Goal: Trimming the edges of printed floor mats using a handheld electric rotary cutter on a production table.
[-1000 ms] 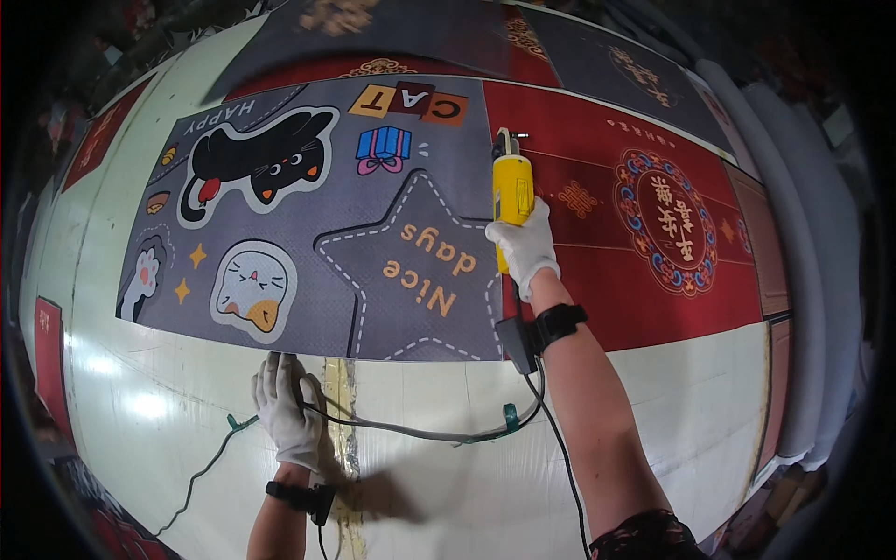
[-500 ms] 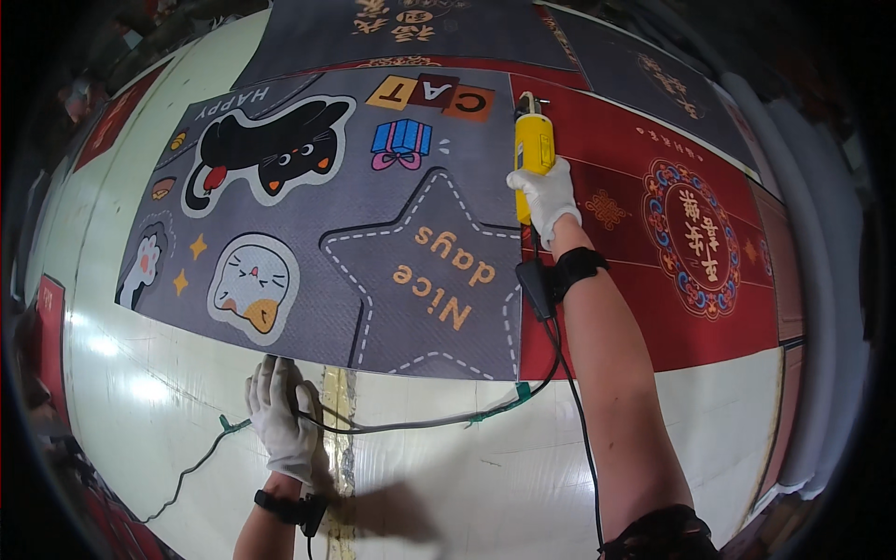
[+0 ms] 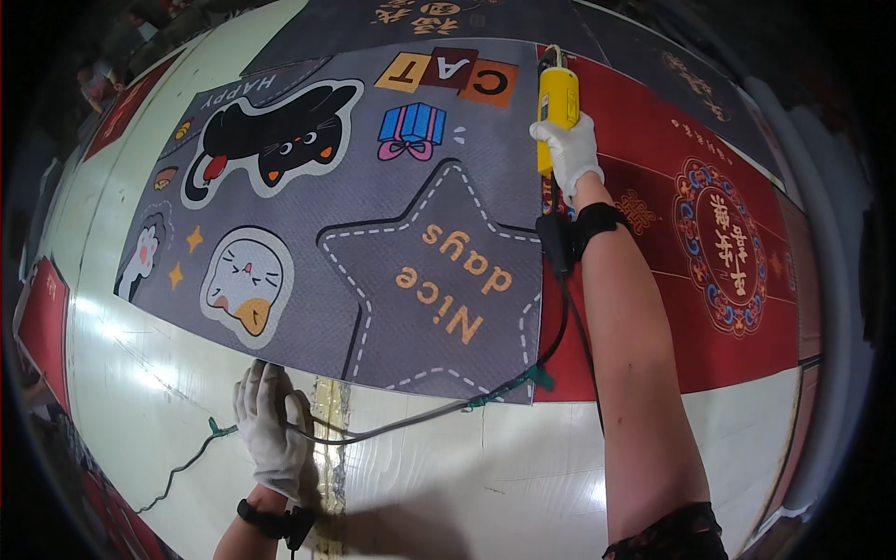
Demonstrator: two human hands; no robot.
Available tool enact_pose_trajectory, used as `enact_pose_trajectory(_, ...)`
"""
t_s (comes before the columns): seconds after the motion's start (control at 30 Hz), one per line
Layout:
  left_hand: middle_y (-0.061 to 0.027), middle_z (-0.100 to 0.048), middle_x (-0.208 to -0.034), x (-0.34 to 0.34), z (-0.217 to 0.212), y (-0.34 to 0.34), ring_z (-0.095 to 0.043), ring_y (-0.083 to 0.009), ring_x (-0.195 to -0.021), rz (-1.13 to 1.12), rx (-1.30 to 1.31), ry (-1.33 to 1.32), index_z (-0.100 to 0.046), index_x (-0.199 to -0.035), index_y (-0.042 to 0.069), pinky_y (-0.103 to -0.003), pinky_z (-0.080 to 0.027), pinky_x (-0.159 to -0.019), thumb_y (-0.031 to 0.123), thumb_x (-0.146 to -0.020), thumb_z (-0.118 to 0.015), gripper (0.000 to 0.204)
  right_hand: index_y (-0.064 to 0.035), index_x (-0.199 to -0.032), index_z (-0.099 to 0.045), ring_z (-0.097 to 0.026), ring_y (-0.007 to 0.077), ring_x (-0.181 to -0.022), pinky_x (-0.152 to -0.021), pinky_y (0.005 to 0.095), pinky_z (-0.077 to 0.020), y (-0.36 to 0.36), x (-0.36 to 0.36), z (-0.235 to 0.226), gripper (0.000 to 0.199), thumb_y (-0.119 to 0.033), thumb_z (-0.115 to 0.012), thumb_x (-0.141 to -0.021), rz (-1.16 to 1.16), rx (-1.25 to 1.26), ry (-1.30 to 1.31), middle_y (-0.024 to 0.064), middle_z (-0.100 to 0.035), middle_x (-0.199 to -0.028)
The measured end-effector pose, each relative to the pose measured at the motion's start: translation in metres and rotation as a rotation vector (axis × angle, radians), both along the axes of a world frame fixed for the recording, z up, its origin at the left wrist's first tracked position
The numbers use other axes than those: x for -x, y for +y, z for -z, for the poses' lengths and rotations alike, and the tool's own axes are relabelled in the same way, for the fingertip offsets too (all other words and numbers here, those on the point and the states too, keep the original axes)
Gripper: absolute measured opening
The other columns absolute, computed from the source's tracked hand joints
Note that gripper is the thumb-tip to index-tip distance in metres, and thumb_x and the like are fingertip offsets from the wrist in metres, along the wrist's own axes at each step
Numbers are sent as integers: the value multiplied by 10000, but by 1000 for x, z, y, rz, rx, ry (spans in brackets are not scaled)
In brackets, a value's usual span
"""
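Observation:
In a white glove, my right hand (image 3: 571, 154) is closed round a yellow corded electric cutter (image 3: 560, 98). The cutter's metal head (image 3: 553, 58) sits at the far end of the seam between a grey cat-print mat (image 3: 308, 205) and a red patterned mat (image 3: 644, 308). My left hand (image 3: 271, 420), also gloved, lies flat with fingers stretched out, their tips at the grey mat's near edge. A black cable (image 3: 401, 429) passes beneath that hand, its exact contact hidden, and runs right towards the cutter.
Green tape (image 3: 539, 376) is wrapped round parts of the cable. More dark grey mats (image 3: 523, 23) lie at the far side. Yellowed tape (image 3: 329, 457) runs down the pale tabletop (image 3: 448, 485). A grey roll-like shape (image 3: 840, 308) stands along the right edge.
My right hand and the cutter have moved away from me along the seam, to the far edge of the mats. My left hand stays at the near edge. The view has shifted slightly.

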State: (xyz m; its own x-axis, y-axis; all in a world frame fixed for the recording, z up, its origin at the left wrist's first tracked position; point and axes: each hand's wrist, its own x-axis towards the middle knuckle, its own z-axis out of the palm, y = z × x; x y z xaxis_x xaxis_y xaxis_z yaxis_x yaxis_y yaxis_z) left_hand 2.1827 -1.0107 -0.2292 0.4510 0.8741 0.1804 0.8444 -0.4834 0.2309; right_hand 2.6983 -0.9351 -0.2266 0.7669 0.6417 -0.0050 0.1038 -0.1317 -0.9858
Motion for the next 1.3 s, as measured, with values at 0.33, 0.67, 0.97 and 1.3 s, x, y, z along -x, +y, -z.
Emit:
enact_pose_trajectory(0.33, -232, -460, -1430, 1, 0, 0, -414, -437, -1322, 30, -19, 38, -471, -1390, 18, -507, -312, -1117, 230, -984, -456, 458, 12, -1220, -516, -618, 198, -907, -773, 324, -517, 36, -26, 15, 559, -149, -766, -747, 75, -168, -148, 111, -623, -1022)
enact_pose_trajectory(0.67, -274, -472, -1406, 12, -8, 2, -419, -453, -1317, 84, 66, -189, -459, -1381, -36, -539, -267, -1138, 132, -736, -515, 668, 0, -1140, -515, -665, 202, -769, -711, 325, -572, -33, -19, 14, 422, -208, -717, -833, -177, -555, 279, 106, -621, -884)
enact_pose_trajectory(0.97, -50, -569, -1131, 36, 31, 75, -489, -188, -1111, -286, 792, -1350, -642, -1128, 75, -333, -365, -1045, 353, -1015, -460, 351, -43, -1314, -390, -677, 250, -867, -756, 365, -582, -336, 121, -51, 594, -247, -666, -830, 5, -194, 536, 166, -643, -972)
enact_pose_trajectory(1.3, -3, -553, -963, 42, -39, 165, -540, -122, -850, -324, 502, -1655, -572, -1300, 97, -316, -458, -700, 535, -980, -488, 549, -31, -1272, -429, -693, 277, -799, -692, 391, -608, -646, 217, -222, 650, -261, -748, -754, 473, -29, 299, 170, -663, -951)
